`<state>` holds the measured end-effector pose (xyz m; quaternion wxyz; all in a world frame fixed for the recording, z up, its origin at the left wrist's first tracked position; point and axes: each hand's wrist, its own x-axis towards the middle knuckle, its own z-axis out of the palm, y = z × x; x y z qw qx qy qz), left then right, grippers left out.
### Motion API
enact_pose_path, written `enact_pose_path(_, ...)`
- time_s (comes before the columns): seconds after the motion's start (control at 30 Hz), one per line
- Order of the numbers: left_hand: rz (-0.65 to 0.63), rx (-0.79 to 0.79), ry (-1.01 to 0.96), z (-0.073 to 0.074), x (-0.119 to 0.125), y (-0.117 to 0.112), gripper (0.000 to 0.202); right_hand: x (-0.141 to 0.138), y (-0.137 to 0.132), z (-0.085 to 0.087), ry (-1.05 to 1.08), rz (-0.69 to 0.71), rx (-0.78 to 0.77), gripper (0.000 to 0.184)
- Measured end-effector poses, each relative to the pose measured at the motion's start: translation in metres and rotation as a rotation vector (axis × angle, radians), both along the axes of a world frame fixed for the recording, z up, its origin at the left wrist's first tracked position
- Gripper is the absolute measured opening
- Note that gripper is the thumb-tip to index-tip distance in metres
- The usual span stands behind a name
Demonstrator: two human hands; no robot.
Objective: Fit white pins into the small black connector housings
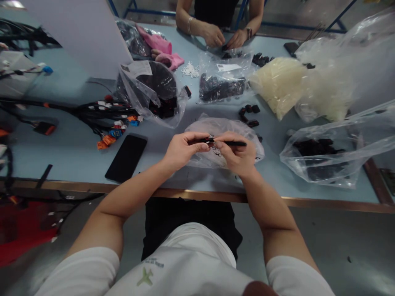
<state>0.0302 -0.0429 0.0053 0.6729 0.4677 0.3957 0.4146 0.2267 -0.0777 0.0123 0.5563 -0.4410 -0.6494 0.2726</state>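
My left hand [182,150] is closed around a small black part [202,141], held just above a clear plastic bag [216,123] with small white pieces in it. My right hand [236,155] pinches a thin black stick-like tool [234,143] that lies level and meets the part at its left tip. Both hands hover over the light blue table [77,148], close to its front edge.
A black phone [126,157] lies left of my hands. A wire harness [105,117] with coloured connectors spreads at the left. Bags of black parts [157,92] [327,154] and pale parts [280,84] surround the middle. Another person's hands [225,39] work at the far edge.
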Motion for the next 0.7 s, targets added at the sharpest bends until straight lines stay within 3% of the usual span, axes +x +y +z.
enact_pose_path(0.2,-0.006,-0.011,-0.019,0.0014,-0.0001,0.0003,0.047,0.0019,0.0010,-0.0010,0.006,0.059,0.050,0.008)
enact_pose_path(0.7,0.017,0.008,0.006,-0.0017,0.0013,0.0016,0.046,0.0025,0.0048,-0.0052,-0.038,0.039,0.030,0.014)
